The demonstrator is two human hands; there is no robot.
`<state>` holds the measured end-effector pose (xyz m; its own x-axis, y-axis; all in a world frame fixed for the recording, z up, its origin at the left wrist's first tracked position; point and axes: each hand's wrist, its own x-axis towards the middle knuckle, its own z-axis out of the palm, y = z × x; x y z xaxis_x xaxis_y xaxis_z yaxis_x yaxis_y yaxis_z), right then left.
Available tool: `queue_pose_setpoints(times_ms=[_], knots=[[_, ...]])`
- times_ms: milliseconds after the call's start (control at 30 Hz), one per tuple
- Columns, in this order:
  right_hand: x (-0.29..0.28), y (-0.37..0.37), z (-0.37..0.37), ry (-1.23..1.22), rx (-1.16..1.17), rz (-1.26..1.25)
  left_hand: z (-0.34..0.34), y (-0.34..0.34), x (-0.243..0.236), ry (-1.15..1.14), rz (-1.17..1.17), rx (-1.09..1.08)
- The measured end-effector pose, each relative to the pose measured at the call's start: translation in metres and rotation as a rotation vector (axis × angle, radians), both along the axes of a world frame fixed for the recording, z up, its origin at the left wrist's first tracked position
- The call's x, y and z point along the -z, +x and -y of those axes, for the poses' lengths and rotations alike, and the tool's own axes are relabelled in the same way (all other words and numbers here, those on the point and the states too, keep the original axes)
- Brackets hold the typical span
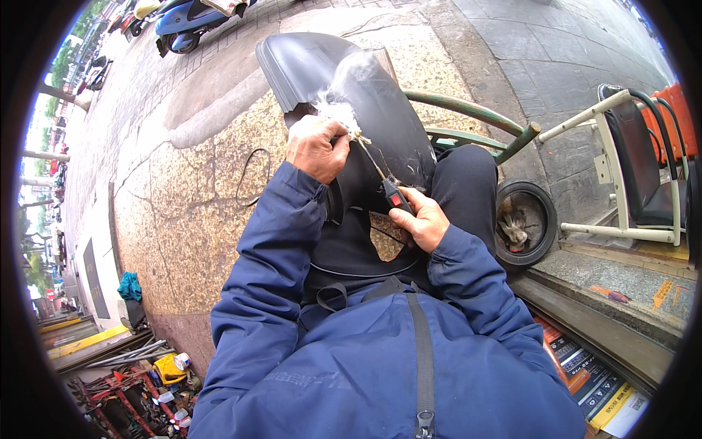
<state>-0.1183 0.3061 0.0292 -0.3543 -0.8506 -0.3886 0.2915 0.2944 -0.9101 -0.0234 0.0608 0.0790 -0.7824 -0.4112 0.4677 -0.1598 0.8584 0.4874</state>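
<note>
A large curved black plastic panel (391, 110), which looks like a scooter fender, rests across my lap. My right hand (420, 221) is wrapped round the dark handle of a soldering iron (393, 193) with a red switch. Its thin metal shaft slants up and left to the panel's surface. White smoke (336, 106) rises around the tip. My left hand (316, 148) is closed at the panel's left edge, thumb and forefinger pinched beside the tip. Whatever those fingers hold is hidden by the hand and smoke.
Green metal tubing (475, 113) stands just beyond my right knee. On the right are a round black bin (547, 219) with scraps inside and a chair (643, 168) with a pale frame. Tools and a yellow container (172, 368) lie lower left. A blue scooter (186, 28) is parked far left.
</note>
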Motion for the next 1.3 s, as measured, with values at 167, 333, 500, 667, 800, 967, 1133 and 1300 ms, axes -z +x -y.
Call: queue_pose_setpoints(times_ms=[167, 333, 500, 667, 800, 967, 1133, 1300], knots=[[-0.0036, -0.0002, -0.0009, 0.02, 0.0, 0.019, -0.0039, 0.001, -0.0073, 0.051, 0.083, -0.03], [-0.0039, -0.0009, 0.0002, 0.014, -0.003, 0.014, -0.0039, -0.0006, -0.0078, 0.11, 0.003, -0.009], [-0.0018, -0.0012, 0.0014, 0.007, -0.033, 0.003, 0.0009, 0.0001, -0.0033, 0.126, 0.036, -0.023], [-0.002, -0.0012, 0.0002, 0.026, -0.014, 0.02, 0.0003, -0.0005, -0.0026, 0.086, 0.014, -0.03], [-0.0023, -0.0012, 0.0003, 0.012, -0.017, 0.026, -0.0004, -0.0013, -0.0055, 0.112, 0.01, -0.014], [-0.0024, -0.0013, 0.0001, 0.029, -0.013, 0.029, -0.0021, -0.002, -0.0057, 0.162, -0.017, -0.005], [-0.002, -0.0015, -0.0001, 0.019, -0.015, 0.022, -0.0008, -0.0004, -0.0046, 0.166, 0.038, -0.03], [-0.0006, -0.0013, -0.0007, 0.016, -0.013, 0.024, -0.0002, -0.0007, -0.0026, 0.132, -0.01, -0.01]])
